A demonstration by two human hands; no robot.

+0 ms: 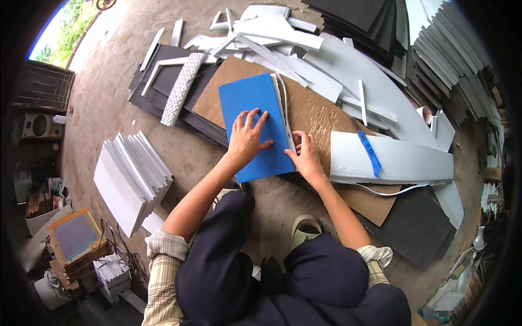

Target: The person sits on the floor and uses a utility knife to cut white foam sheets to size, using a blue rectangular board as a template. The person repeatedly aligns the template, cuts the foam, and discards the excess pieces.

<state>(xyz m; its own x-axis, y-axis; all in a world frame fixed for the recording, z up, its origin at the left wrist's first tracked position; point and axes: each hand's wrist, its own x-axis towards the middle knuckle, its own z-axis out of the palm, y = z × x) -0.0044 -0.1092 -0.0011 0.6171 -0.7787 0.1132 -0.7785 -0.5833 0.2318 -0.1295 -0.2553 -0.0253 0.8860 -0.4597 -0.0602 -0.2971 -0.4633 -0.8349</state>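
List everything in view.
Blue panel: one, blue, centre
White edging: uncounted, white, panel's right edge
Brown board: one, brown, under panel
Box cutter: one, blue, on ribbed sheet
Ribbed sheet: one, white, right
Offcuts: many, white, top centre
Textured strip: one, white, upper left
Sheet stack: one, white, left
Dark sheets: several, charcoal, under board
Tall stacks: several, white, black, upper right
Framed sheet: one, grey, lower left
Footwear: two, pale, below panel
Trousers: one pair, navy, bottom
Sleeves: two, cream-checked, bottom
Left hand: one, bare, on panel
Right hand: one, bare, panel's edge

The cutter (369, 152) lies on a sheet (413, 162) right of the panel (247, 98).
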